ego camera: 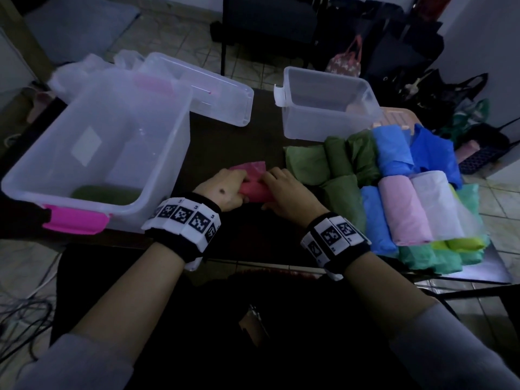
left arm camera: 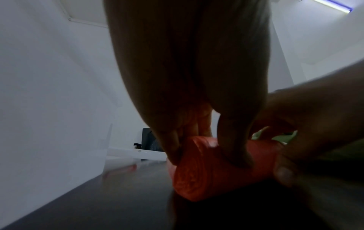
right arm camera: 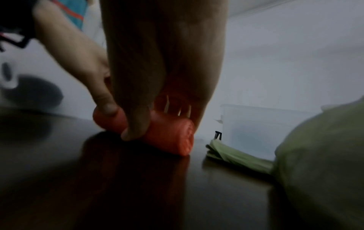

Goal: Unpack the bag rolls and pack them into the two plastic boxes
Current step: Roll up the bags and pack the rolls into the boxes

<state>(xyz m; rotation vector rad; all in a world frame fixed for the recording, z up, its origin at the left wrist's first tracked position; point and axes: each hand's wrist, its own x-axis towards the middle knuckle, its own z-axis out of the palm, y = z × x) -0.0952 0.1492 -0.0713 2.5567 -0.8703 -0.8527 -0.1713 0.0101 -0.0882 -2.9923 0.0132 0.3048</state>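
Observation:
A red bag roll (ego camera: 254, 190) lies on the dark table (ego camera: 225, 147) between my hands, its loose end spread out beyond my fingers. My left hand (ego camera: 222, 190) grips its left end (left arm camera: 199, 169), thumb and fingers curled round it. My right hand (ego camera: 284, 192) grips the right end (right arm camera: 173, 137) the same way. The large clear box (ego camera: 92, 153) with pink latches stands at the left with a green roll (ego camera: 105, 194) inside. The smaller clear box (ego camera: 326, 104) stands at the back right; nothing shows inside it.
A pile of green, blue, pink, white and yellow rolls (ego camera: 394, 192) covers the table's right side, close to my right hand. A clear lid (ego camera: 202, 88) lies behind the large box. Chairs and bags stand on the tiled floor beyond.

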